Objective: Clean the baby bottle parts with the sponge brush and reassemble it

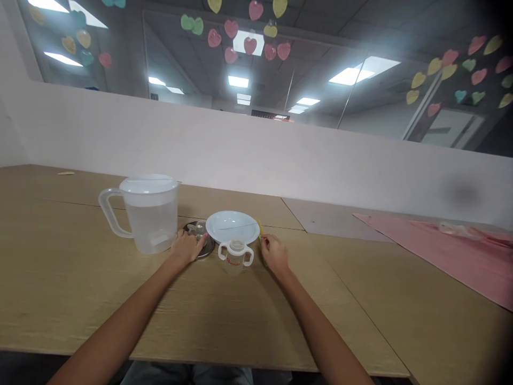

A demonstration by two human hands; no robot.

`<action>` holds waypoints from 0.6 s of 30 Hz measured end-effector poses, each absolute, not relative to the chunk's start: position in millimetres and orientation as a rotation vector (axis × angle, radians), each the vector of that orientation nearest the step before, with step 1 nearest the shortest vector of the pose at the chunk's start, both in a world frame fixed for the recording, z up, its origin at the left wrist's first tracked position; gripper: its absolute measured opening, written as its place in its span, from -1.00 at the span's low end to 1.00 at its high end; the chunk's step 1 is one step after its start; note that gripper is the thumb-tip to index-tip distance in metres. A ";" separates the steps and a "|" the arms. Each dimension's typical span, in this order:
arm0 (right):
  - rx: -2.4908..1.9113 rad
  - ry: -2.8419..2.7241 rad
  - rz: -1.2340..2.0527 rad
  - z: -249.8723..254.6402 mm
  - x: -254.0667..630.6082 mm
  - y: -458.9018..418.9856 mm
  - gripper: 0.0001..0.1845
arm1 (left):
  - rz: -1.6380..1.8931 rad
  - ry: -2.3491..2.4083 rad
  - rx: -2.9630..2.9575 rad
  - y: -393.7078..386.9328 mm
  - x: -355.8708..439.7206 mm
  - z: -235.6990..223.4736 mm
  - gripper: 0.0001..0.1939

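A clear two-handled baby cup [236, 256] stands on the wooden table [80, 278] between my hands. My left hand [186, 247] rests on a small metal dish [203, 247] that holds a clear plastic piece [197, 229]; its fingers are loosely curled over the rim. My right hand [274, 253] is pinched on a thin yellow item [260, 228] next to a white plate [233, 225]. A translucent lidded pitcher [146, 212] with water stands just left of my left hand.
A pink cloth [449, 251] covers the table's right side, with a clear plastic thing [457, 230] lying on it. A white partition wall [256, 155] runs behind the table. Paper hearts hang from the ceiling.
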State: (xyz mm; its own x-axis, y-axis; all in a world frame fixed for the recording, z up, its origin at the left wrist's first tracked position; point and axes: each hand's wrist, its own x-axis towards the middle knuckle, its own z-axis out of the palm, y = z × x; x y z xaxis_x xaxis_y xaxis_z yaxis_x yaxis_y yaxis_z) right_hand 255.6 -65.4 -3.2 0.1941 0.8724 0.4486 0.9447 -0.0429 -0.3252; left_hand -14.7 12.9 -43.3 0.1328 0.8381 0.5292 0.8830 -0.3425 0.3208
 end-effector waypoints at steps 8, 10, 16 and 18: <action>-1.903 -1.653 -0.131 3.3 251.8 -68.2 -0.70 | -0.597 -1.858 -2.190 -8.7 -9.3 -9.0 -0.37; -1.885 -1.644 -0.105 4.1 250.5 -68.2 -0.69 | -0.636 -1.881 -2.173 -10.7 -10.0 -1.8 -0.46; -1.886 -1.617 -0.046 6.0 253.9 -59.7 -0.67 | -1.164 -1.644 -2.145 -8.6 -15.6 5.4 -0.61; -1.886 -1.618 -0.049 8.2 257.6 -53.6 -0.67 | -1.344 -1.534 -2.182 -9.7 -14.0 6.3 -0.60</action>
